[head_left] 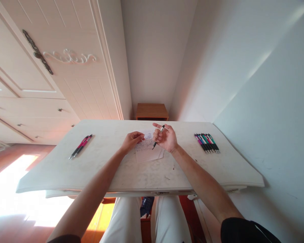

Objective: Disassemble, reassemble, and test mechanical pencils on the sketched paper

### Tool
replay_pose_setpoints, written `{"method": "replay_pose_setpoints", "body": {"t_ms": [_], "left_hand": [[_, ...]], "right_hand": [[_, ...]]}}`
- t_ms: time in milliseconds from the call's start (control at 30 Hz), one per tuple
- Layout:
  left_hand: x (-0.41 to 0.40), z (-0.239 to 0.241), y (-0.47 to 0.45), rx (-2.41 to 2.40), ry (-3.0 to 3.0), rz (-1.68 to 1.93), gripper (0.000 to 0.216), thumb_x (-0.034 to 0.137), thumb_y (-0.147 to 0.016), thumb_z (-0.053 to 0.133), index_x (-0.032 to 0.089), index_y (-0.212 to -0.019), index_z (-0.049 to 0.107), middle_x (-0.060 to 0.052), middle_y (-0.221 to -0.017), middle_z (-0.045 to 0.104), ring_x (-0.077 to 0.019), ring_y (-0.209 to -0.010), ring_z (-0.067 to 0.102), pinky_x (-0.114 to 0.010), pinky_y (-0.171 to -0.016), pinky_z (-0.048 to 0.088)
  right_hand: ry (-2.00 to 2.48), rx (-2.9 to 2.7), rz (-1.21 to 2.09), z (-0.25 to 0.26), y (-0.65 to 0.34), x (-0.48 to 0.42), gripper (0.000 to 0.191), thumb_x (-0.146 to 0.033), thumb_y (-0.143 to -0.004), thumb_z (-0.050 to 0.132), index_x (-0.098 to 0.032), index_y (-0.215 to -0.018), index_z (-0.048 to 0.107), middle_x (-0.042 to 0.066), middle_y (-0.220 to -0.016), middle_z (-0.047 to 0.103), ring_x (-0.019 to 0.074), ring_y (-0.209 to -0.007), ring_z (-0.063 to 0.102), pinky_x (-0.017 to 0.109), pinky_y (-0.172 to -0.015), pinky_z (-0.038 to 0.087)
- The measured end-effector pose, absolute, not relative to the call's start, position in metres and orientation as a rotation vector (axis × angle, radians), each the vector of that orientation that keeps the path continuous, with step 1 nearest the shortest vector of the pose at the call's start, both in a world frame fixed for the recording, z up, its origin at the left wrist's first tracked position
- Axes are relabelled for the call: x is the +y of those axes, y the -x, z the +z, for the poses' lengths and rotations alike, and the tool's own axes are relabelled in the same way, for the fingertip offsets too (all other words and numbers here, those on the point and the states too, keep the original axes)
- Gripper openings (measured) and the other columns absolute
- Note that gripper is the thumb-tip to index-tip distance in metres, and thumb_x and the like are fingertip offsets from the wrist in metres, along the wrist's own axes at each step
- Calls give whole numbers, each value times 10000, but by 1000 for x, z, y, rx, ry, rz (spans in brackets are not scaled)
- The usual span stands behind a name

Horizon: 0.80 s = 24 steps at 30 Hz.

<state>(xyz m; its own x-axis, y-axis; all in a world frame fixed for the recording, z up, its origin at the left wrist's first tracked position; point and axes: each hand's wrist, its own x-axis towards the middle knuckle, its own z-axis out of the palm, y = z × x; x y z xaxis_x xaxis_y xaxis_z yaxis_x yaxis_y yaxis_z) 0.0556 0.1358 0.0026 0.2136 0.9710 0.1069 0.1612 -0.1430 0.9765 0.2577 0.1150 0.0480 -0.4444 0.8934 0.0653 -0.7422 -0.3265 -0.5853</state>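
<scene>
My right hand is palm up over the paper, its fingers curled round a pen with a pale barrel and a black grip. The pen slants, its tip pointing down and left over the sheet; the index finger sticks out to the left. My left hand hovers at the sheet's left edge with thumb and fingertips pinched together. Whatever may be between those fingertips is too small to make out. Below both hands lie white paper sheets, their upper part covered with dark handwriting or scribbles.
Two pink pens with black grips lie side by side on the left of the white table. Several coloured pens lie in a neat row on the right. A wooden stand is behind the table, with a wall at the right.
</scene>
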Motion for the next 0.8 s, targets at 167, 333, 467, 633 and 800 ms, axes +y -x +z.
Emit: {"method": "replay_pose_setpoints", "body": {"t_ms": [167,333,467,633,800], "left_hand": [[137,1,-55,1121,-1517,1059,401,514,-721,683,146,-881,677,-67,-799,708,-146,-688,599,-268,-666,481],[136,2,-55,1131,-1520,1055,414,525,-717,682,144,-877,680,-69,-795,708,-150,-688,605,-273,-669,487],[137,2,-55,1127,-1519,1055,418,527,-715,684,144,-883,680,-70,-793,710,-152,-688,609,-274,-665,490],[135,3,-56,1124,-1495,1055,407,512,-713,692,143,-883,679,-68,-799,708,-147,-698,607,-270,-680,487],[135,3,-56,1127,-1495,1052,412,515,-706,694,144,-885,680,-66,-785,707,-151,-691,607,-277,-676,487]], "right_hand": [[324,-657,1939,48,-258,116,357,-412,-913,370,-163,-1013,604,-38,-526,397,122,-471,335,250,-485,325],[305,-672,1939,48,-258,116,366,-399,-923,344,-157,-991,610,-31,-525,410,123,-470,346,252,-485,327],[323,-656,1944,49,-258,116,371,-403,-928,344,-153,-1003,607,-31,-528,410,121,-472,350,250,-484,332],[307,-644,1950,48,-259,117,372,-399,-934,348,-147,-1018,608,-31,-544,410,120,-484,349,247,-485,340],[315,-633,1931,49,-260,117,377,-402,-938,346,-147,-1019,612,-31,-545,409,119,-484,344,244,-481,341]]}}
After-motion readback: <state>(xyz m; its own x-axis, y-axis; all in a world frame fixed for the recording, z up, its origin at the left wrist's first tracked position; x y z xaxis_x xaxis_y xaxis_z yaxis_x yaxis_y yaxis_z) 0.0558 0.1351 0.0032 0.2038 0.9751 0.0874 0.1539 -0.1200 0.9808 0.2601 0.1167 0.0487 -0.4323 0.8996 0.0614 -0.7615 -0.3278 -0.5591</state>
